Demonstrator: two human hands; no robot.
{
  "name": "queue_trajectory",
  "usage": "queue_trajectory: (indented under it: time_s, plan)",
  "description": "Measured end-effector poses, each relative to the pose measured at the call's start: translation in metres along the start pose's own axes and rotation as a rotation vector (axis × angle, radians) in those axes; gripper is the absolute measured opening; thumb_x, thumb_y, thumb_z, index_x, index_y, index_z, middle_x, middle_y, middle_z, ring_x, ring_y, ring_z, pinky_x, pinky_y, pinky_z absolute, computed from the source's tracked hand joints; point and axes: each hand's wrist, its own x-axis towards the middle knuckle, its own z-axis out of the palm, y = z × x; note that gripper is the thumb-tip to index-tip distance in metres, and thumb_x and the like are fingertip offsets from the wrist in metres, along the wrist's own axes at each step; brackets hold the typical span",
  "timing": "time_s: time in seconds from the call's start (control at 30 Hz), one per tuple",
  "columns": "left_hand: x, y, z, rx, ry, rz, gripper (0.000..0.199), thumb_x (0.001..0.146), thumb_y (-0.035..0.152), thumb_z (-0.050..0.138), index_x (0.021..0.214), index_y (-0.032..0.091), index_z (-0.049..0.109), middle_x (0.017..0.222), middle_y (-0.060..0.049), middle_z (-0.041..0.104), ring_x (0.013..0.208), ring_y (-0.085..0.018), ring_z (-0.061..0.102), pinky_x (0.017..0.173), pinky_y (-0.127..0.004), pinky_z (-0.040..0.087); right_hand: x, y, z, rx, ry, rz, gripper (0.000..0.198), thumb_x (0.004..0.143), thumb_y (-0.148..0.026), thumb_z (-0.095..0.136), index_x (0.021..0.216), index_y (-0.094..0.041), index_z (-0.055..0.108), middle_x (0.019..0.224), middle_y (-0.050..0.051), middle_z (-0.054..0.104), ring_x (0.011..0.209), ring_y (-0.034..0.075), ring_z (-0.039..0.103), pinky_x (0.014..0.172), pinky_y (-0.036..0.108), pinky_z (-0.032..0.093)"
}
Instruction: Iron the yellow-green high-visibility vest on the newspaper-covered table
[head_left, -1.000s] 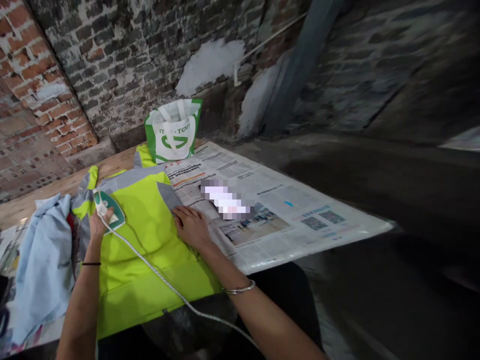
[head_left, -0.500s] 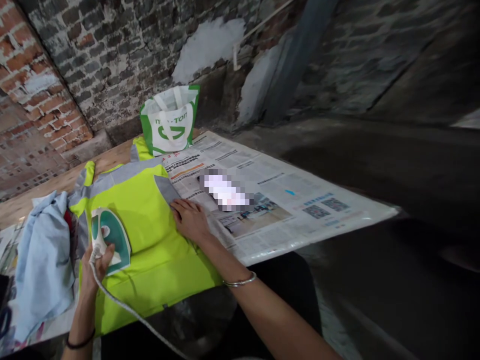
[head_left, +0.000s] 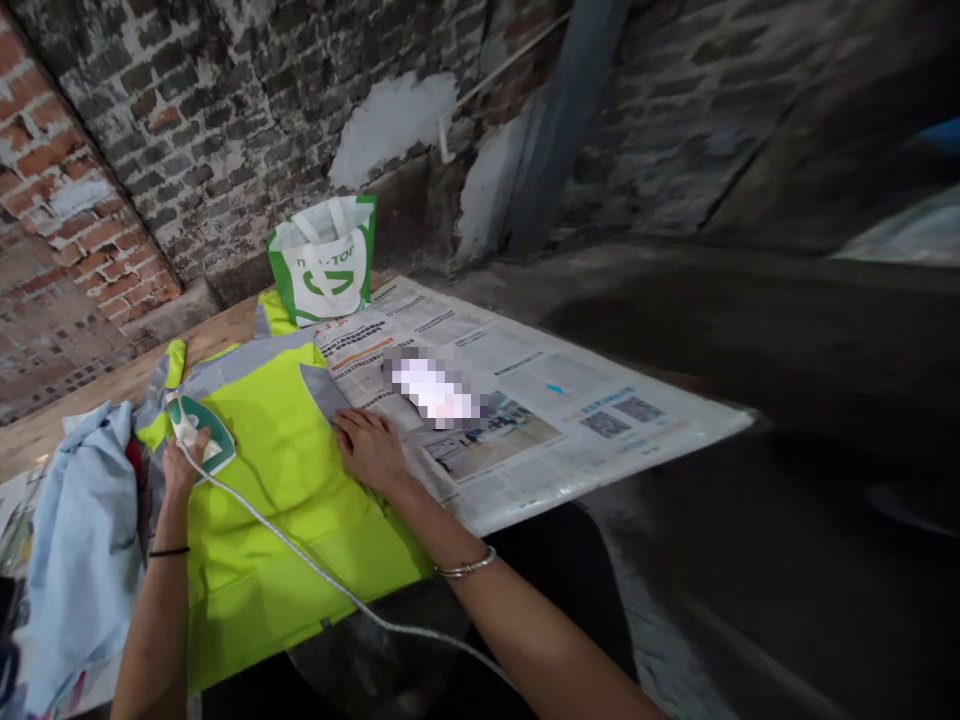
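Fluorescent yellow fabric with grey panels makes up the garment [head_left: 281, 450] spread before us on the table, its lower edge hanging toward our lap and its far part running behind a white-and-green tote bag [head_left: 330, 280], whose lettering is partly covered by a handle. Our left hand [head_left: 184, 462] is clamped on the handle of a green-and-white iron [head_left: 217, 440], which sits at the garment's left side; the thumb shows, but most of the fingers are hidden, and so is the soleplate. A white braided cord [head_left: 330, 577] crosses the fabric and vanishes behind our right forearm. Our right hand [head_left: 371, 450] lies palm down, fingers extended close together, at the garment's right edge; what its palm covers, we cannot see. Just beyond, on a plastic-covered newspaper sheet [head_left: 517, 345], pixelation masks a bright, dark-edged object [head_left: 435, 390]. Crumpled pale-blue cloth [head_left: 86, 530] partly hides something red, and dark items [head_left: 7, 665] at the left are cut off by the frame. Shadow blurs the floor to our right.
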Motion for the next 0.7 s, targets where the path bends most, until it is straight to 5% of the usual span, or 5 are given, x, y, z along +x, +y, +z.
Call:
queue_trajectory:
  time_s: [0.2,0.4,0.53,0.7]
  plan:
    - [-0.064,-0.019,-0.025,0.014,-0.163,0.031,0.031,0.081,0.044,0.075,0.101,0.021,0.075,0.085,-0.006,0.077,0.086,-0.028,0.075,0.079,-0.04,0.061,0.003,-0.001,-0.001,0.037,0.026,0.004,0.041,0.103,-0.021,0.047,0.134,-0.022,0.074,0.149,0.01,0.067,0.14,0.029,0.053,0.113,0.046,0.034]
    - [-0.115,-0.028,-0.034,-0.072,-0.217,0.093,0.027,0.076,0.047,0.077,0.093,0.028,0.074,0.095,-0.005,0.078,0.095,-0.03,0.074,0.084,-0.04,0.062,0.003,-0.002,-0.004,0.04,0.019,0.023,0.04,0.103,-0.021,0.047,0.134,-0.021,0.073,0.148,0.009,0.067,0.14,0.029,0.052,0.113,0.045,0.034]
    - [-0.098,-0.011,-0.016,-0.13,-0.19,0.1,0.032,0.079,0.037,0.075,0.108,0.023,0.072,0.099,-0.007,0.078,0.097,-0.029,0.074,0.088,-0.038,0.06,0.002,-0.003,-0.004,0.03,0.018,0.024,0.04,0.104,-0.021,0.047,0.133,-0.02,0.074,0.147,0.01,0.067,0.139,0.029,0.053,0.113,0.045,0.035]
    - [-0.051,0.021,0.014,-0.113,-0.149,0.081,0.023,0.086,0.031,0.074,0.103,0.016,0.07,0.099,-0.009,0.076,0.107,-0.032,0.072,0.093,-0.038,0.056,0.002,-0.003,-0.006,0.041,0.007,0.023,0.041,0.103,-0.02,0.047,0.134,-0.019,0.073,0.148,0.01,0.067,0.14,0.029,0.053,0.114,0.045,0.034]
